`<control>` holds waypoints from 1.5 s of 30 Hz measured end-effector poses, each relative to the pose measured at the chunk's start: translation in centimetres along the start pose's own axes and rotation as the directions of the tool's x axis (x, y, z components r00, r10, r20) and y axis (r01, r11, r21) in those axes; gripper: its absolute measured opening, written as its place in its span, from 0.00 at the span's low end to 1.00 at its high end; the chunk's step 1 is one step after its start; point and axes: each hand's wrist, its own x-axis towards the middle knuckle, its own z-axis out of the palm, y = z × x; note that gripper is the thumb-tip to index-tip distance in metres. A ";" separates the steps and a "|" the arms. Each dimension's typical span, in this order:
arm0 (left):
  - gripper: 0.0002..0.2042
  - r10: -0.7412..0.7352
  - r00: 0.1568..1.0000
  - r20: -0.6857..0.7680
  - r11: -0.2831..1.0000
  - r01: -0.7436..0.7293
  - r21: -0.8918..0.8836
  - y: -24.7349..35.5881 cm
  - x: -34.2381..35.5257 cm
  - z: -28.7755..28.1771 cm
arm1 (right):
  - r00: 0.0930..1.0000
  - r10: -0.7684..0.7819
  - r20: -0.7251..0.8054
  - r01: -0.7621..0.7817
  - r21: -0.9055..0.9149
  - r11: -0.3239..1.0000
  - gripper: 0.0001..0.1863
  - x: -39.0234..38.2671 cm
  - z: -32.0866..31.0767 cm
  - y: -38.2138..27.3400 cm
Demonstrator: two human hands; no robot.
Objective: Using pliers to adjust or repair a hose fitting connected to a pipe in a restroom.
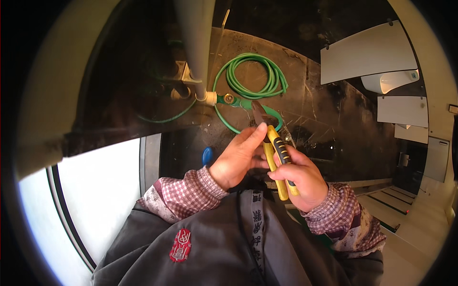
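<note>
Pliers with yellow and black handles (282,159) point up and away from me, their dark jaws overlapping the green hose. My right hand (305,186) wraps round the handles. My left hand (241,155) is closed, its thumb on the pliers near the pivot; its other fingertips are partly hidden. Just beyond the jaws, a green hose (241,103) joins a round brass-coloured fitting (229,99) and a cream pipe connector (206,97) on the upright pipe. Whether the jaws grip the hose I cannot tell.
A coiled green hose (281,83) lies on dark tiled floor (317,117). A grey pipe (193,38) rises at upper left. A blue object (207,156) is below. White partition panels (366,50) and a urinal (387,81) stand right; a bright frosted panel (100,195) is lower left.
</note>
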 end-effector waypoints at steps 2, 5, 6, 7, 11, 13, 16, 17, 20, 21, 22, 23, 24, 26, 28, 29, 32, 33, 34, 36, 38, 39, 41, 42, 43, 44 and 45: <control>0.18 -0.073 0.996 0.050 0.995 0.076 -0.062 -0.8 -0.8 0.0 | 1.000 0.006 -0.030 -0.003 0.099 0.995 0.14 0.1 0.2 -0.1; 0.20 -0.090 0.992 0.089 0.990 0.099 -0.101 -1.1 -1.2 0.0 | 0.998 0.005 -0.069 -0.006 -0.016 1.000 0.16 0.6 -0.3 -0.2; 0.21 -0.082 0.993 0.079 0.986 0.093 -0.136 -0.8 -1.1 -0.1 | 0.998 0.013 -0.062 -0.014 -0.016 1.000 0.16 0.7 -0.1 -0.4; 0.21 -0.080 0.994 0.070 0.986 0.089 -0.140 -0.8 -1.3 0.1 | 0.998 -0.012 -0.054 0.008 -0.067 0.998 0.17 0.8 0.3 -0.5; 0.27 -0.004 0.999 0.044 0.995 0.008 -0.098 -1.5 -0.5 0.4 | 0.994 -0.062 -0.094 0.045 -0.172 0.984 0.18 2.0 -0.3 0.2; 0.29 0.065 0.998 0.008 0.997 -0.065 -0.029 -1.5 0.3 -0.2 | 0.997 -0.025 -0.076 0.012 -0.175 0.985 0.15 2.8 -1.0 0.0; 0.28 0.148 0.989 0.000 0.973 -0.145 0.181 -0.8 0.0 -1.1 | 0.997 0.075 0.022 -0.072 -0.138 0.988 0.11 3.9 -1.3 -0.1; 0.27 0.151 0.989 -0.005 0.976 -0.148 0.162 -0.4 -0.6 -0.8 | 0.987 0.133 0.088 -0.124 -0.105 0.987 0.11 3.8 -1.1 -0.2; 0.28 0.109 0.994 -0.003 0.975 -0.106 0.196 -0.1 -1.6 -2.3 | 0.984 0.176 0.028 -0.175 -0.033 0.984 0.12 3.5 -1.3 -0.9; 0.28 0.063 0.998 -0.018 0.980 -0.059 0.190 0.2 -2.0 -2.5 | 0.969 0.243 0.036 -0.242 -0.032 0.970 0.12 3.6 -1.5 -1.2; 0.29 0.018 0.999 -0.033 0.983 -0.011 0.183 0.3 -2.2 -2.5 | 0.950 0.308 0.044 -0.307 -0.031 0.951 0.13 3.6 -1.7 -1.4; 0.29 0.019 0.999 -0.033 0.983 -0.013 0.181 0.1 -2.4 -2.4 | 0.950 0.309 0.043 -0.308 -0.034 0.951 0.13 3.7 -1.8 -1.4; 0.28 0.011 0.999 -0.046 0.993 -0.006 0.115 -0.2 -2.5 -2.5 | 0.948 0.314 0.061 -0.312 -0.029 0.950 0.13 3.9 -1.8 -1.4; 0.28 0.001 0.998 -0.060 0.999 0.001 0.048 -0.3 -2.5 -2.5 | 0.944 0.320 0.079 -0.319 -0.024 0.948 0.13 4.2 -1.5 -1.6; 0.27 -0.024 0.998 -0.056 1.000 0.025 0.012 0.0 -2.2 -2.7 | 0.959 0.275 0.068 -0.274 -0.031 0.961 0.12 4.3 -0.9 -2.2; 0.27 -0.024 0.998 -0.059 1.000 0.024 0.011 0.1 -2.0 -2.8 | 0.959 0.275 0.069 -0.274 -0.028 0.961 0.12 4.5 -0.9 -2.4; 0.24 -0.050 0.999 0.000 0.998 0.050 -0.033 0.2 -1.5 -3.0 | 0.963 0.260 0.077 -0.263 0.030 0.964 0.11 5.4 -1.6 -1.8; 0.22 -0.044 0.999 -0.007 0.999 0.044 -0.018 0.1 -1.4 -3.0 | 0.965 0.246 0.095 -0.248 0.008 0.969 0.10 5.4 -1.3 -2.0; 0.21 -0.038 0.999 -0.015 0.999 0.037 -0.003 -0.1 -1.3 -3.1 | 0.963 0.250 0.098 -0.251 0.007 0.968 0.10 5.6 -1.1 -2.0; 0.20 -0.019 1.000 -0.013 1.000 0.019 0.003 -0.4 -1.2 -3.2 | 0.965 0.252 0.074 -0.253 -0.002 0.968 0.09 5.8 -1.0 -2.1; 0.19 0.000 1.000 -0.014 1.000 0.000 0.009 -0.4 -1.1 -3.3 | 0.962 0.245 0.117 -0.249 0.018 0.968 0.09 6.2 -1.2 -2.0; 0.19 -0.005 1.000 0.001 1.000 0.005 0.003 -0.3 -1.0 -3.2 | 0.958 0.236 0.162 -0.245 0.039 0.969 0.08 6.3 -1.2 -1.9; 0.20 -0.012 1.000 0.016 1.000 0.012 -0.003 -0.1 -0.8 -3.4 | 0.952 0.264 0.153 -0.279 0.090 0.956 0.08 6.6 -0.9 -2.0; 0.20 -0.026 0.999 0.023 1.000 0.026 -0.007 0.0 -0.7 -3.5 | 0.946 0.290 0.145 -0.310 0.142 0.940 0.08 6.7 -0.8 -2.1; 0.20 -0.040 0.999 0.030 0.999 0.040 -0.011 0.1 -0.6 -3.7 | 0.946 0.291 0.145 -0.311 0.143 0.940 0.08 6.8 -0.7 -2.1; 0.20 -0.042 0.999 0.030 0.999 0.042 -0.011 0.2 -0.5 -3.8 | 0.943 0.301 0.139 -0.324 0.190 0.927 0.09 6.9 -0.7 -2.0; 0.21 -0.047 0.998 0.038 0.999 0.048 -0.019 0.3 -0.4 -3.9 | 0.941 0.311 0.135 -0.335 0.236 0.912 0.10 7.0 -0.7 -2.0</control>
